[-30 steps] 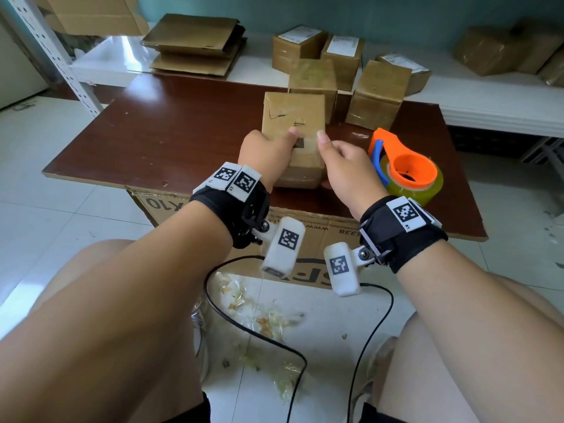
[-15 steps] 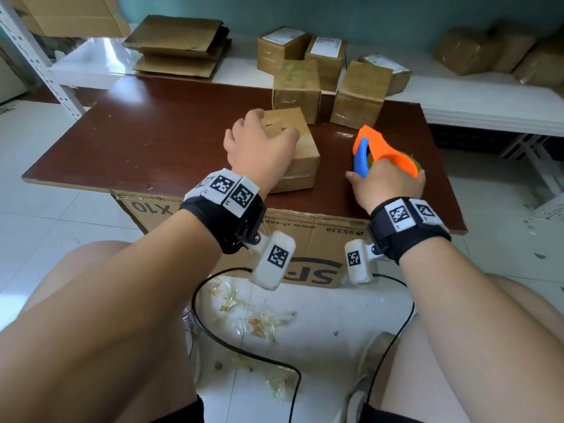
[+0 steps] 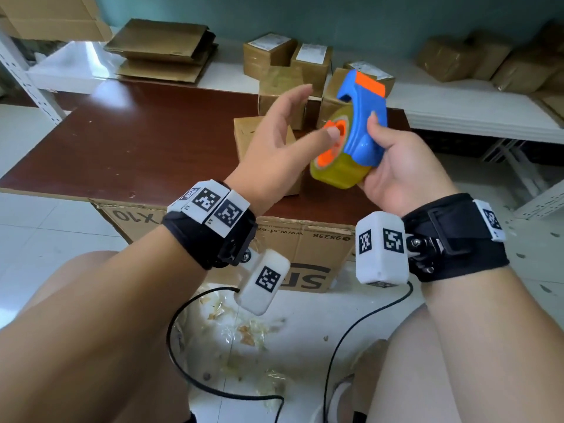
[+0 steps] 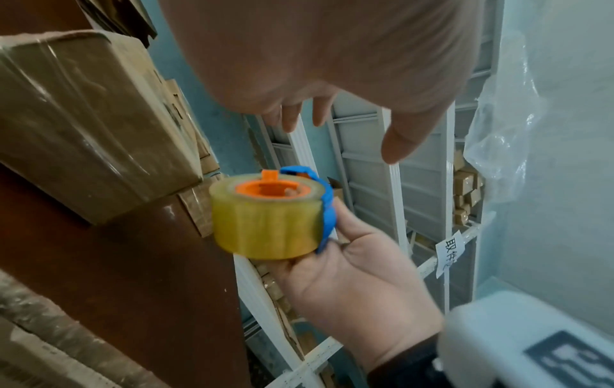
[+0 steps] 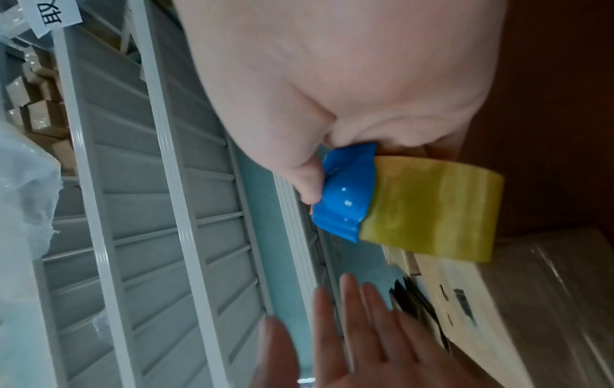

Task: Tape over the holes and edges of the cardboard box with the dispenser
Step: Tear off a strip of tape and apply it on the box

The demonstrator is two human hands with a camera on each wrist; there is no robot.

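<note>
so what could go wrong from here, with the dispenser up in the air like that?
1. The right hand alone holds the tape dispenser in the air; the open left hand only nears the roll. A slip could drop it onto the table.
2. The cardboard box sits unheld near the table's front edge, so the first pull of tape might drag or tip it.
3. No free tape end shows, so finding it may be fiddly.
</note>
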